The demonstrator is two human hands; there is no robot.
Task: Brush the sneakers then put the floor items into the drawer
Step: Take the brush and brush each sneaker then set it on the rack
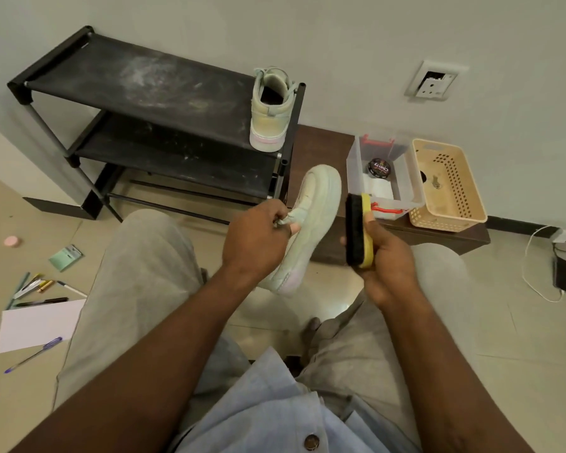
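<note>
Evidently the left hand (pixel 258 238) pinches the pale sneaker (pixel 314 220) by its soft collar, holding it up between the knees, likely light but floppy there, so gripping the stiffer heel should steady it against the brush (pixel 356 232) clasped in the right hand (pixel 388 259).

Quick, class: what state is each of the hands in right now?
Left hand: grips the pale sneaker.
Right hand: grips the shoe brush.
</note>
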